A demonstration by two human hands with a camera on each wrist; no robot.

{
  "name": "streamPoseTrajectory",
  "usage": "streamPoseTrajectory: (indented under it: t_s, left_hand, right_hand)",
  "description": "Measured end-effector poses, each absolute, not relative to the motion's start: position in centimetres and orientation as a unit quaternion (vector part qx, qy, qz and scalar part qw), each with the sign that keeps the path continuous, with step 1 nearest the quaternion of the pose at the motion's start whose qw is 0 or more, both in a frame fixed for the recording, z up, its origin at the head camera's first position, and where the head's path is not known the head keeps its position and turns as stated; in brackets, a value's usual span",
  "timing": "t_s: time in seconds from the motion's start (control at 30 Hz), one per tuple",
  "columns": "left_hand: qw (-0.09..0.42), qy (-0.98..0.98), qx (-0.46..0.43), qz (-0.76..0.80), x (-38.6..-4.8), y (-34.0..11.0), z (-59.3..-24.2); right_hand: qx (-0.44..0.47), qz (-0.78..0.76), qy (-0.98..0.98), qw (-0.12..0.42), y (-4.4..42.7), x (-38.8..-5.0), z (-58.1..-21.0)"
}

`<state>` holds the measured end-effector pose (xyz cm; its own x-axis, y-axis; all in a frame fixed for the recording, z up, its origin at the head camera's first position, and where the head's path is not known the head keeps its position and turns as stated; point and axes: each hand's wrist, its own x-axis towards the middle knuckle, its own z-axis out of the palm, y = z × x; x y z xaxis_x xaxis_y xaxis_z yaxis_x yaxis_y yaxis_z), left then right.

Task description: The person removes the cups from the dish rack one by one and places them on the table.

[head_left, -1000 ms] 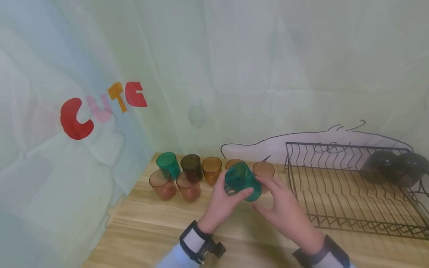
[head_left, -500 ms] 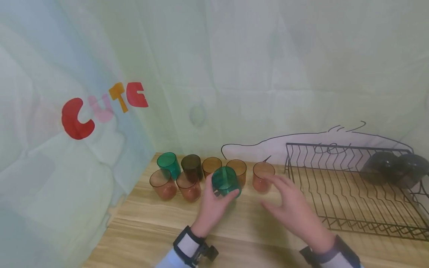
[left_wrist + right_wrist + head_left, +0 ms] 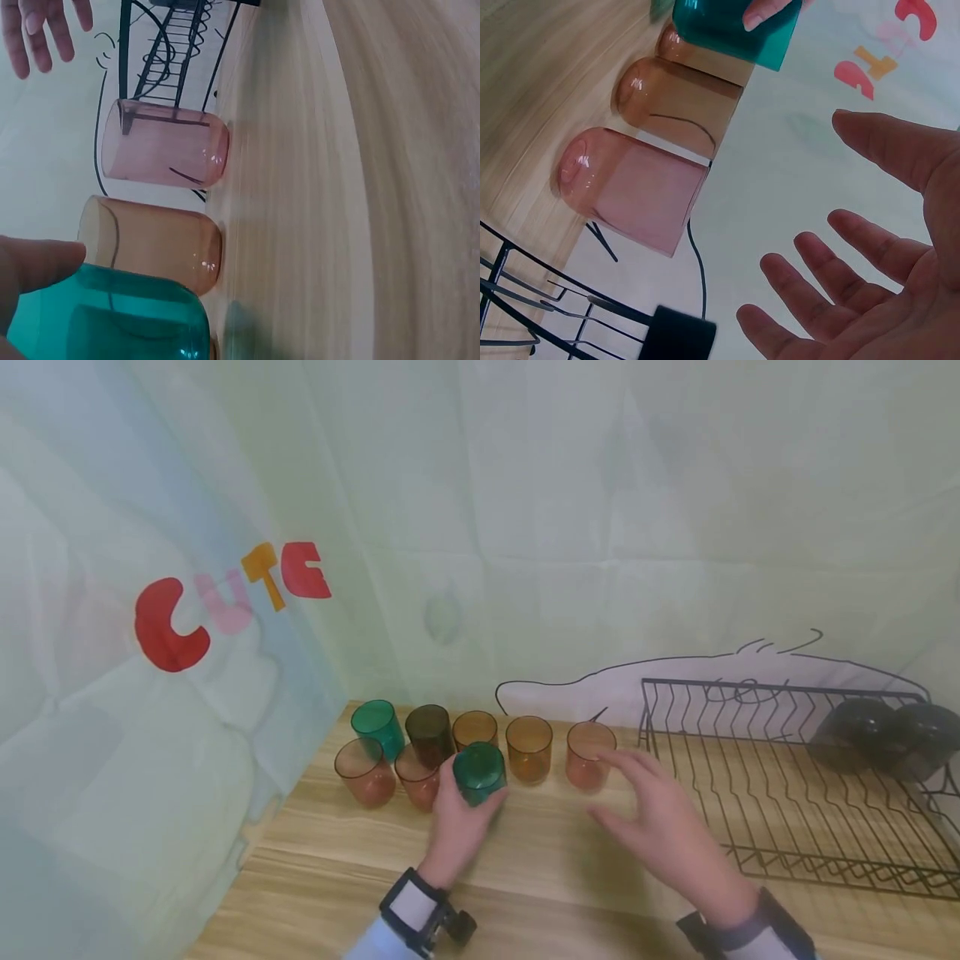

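Note:
My left hand (image 3: 461, 827) grips a green see-through cup (image 3: 480, 772), thumb on its near right side and fingers on the left. The cup is upright, just in front of an amber cup (image 3: 474, 727) and right of a pink cup (image 3: 417, 781). In the left wrist view the green cup's base is close to the tabletop; whether it touches is hard to tell. My right hand (image 3: 671, 835) hovers with fingers spread and holds nothing. Its fingertips overlap the edge of another pink cup (image 3: 588, 760) in the head view, but the right wrist view shows them apart.
A second amber cup (image 3: 529, 752) stands between the held cup and the right pink cup. A green cup (image 3: 377, 731), a dark brown cup (image 3: 430, 735) and a pink cup (image 3: 365, 777) stand at left. A black wire rack (image 3: 780, 687) holds dark rounded vessels (image 3: 855, 735) at right.
The left hand has carried the green cup leftward and down, away from the right hand. The right hand has let go of the cup and drawn slightly right.

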<state>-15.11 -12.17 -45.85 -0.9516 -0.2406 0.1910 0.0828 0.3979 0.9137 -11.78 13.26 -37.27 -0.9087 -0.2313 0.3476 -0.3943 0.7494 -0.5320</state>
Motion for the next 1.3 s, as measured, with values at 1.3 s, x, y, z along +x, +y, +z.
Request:
streamPoseTrajectory:
  t_s: [1.3]
  left_hand:
    - [0.159,-0.842,0.101,-0.506,-14.7,-12.8,-45.0]
  right_hand:
    - [0.148,0.297,-0.937,0.113,14.7,-11.9,-36.5]
